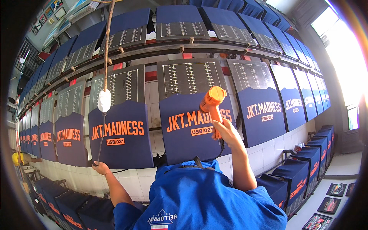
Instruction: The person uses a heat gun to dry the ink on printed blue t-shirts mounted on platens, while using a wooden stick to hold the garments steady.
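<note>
My right hand (228, 133) is wrapped round the handle of an orange heat gun (212, 99). The gun is held above a navy shirt (184, 143) with orange print, which is stretched over a dark board (188, 76) with white ruler marks. Low on the left, my left hand (101, 168) is closed round the thin dark power cord (100, 147). That cord runs up to a white socket connector (104, 100) hanging on a line from above. Behind the cord, just beyond my left hand, lies another printed navy shirt (119, 149) on its own board.
More boards with navy shirts (264, 111) stretch in a curved row to both sides. A metal rail (168, 46) with wooden pegs separates them from a farther row. Shirt-covered boards (293, 174) also stand behind me. At far left is a person in yellow (22, 158).
</note>
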`<state>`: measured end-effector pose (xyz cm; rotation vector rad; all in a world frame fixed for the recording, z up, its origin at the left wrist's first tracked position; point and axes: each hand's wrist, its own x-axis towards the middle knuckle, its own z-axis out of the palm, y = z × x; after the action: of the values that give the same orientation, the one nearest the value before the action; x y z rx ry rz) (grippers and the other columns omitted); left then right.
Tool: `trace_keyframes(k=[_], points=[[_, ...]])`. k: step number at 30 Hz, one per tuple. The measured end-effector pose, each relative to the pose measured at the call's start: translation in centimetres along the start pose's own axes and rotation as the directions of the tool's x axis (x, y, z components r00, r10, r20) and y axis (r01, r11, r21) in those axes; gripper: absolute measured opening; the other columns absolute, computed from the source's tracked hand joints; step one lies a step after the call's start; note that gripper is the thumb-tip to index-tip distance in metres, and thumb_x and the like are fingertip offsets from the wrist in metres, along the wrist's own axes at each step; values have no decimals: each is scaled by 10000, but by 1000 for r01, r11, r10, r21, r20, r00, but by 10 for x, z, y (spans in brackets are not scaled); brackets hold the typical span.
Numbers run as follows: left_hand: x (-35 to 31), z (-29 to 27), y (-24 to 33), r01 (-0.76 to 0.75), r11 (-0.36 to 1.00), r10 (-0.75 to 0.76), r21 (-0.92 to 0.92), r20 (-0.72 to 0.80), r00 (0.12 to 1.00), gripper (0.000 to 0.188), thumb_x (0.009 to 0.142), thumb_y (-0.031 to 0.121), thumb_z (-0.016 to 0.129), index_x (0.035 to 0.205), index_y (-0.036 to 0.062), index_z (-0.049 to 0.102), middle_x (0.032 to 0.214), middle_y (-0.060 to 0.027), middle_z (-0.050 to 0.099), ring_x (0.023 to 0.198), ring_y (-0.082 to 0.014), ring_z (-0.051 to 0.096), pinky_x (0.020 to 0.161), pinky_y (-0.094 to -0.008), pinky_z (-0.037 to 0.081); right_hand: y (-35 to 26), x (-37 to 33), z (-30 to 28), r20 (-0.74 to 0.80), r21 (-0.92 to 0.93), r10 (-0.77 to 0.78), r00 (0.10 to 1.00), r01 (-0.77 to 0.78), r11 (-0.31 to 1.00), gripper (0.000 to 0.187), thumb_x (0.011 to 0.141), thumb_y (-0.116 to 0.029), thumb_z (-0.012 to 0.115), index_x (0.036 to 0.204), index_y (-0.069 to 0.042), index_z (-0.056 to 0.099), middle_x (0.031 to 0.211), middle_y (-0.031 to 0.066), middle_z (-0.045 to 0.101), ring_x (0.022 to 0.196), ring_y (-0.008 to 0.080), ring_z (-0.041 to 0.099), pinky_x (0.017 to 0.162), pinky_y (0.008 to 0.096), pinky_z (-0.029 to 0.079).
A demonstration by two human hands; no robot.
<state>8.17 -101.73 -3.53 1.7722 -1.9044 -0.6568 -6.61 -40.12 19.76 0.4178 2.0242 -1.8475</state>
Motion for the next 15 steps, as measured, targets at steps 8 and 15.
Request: trace_keyframes(k=[8, 15], points=[[-3, -2, 2, 9, 1000, -8, -30, 22, 1000, 599, 1052, 435, 402, 1448, -12, 368, 1309, -262, 583, 1159, -434, 601, 969, -516, 494, 5, -9, 6, 42, -11, 47, 998, -46, 999, 279, 970, -294, 605, 941, -22, 552, 760, 40, 581, 583, 116, 605, 518, 262, 488], [-8, -2, 4, -10, 999, 8, -44, -41, 999, 579, 1047, 392, 407, 1400, -67, 407, 1249, -289, 602, 1093, -440, 624, 924, -515, 515, 4, -48, -1, 93, -44, 126, 988, -123, 991, 277, 975, -276, 596, 999, -2, 562, 771, 38, 580, 604, 118, 625, 532, 249, 521]])
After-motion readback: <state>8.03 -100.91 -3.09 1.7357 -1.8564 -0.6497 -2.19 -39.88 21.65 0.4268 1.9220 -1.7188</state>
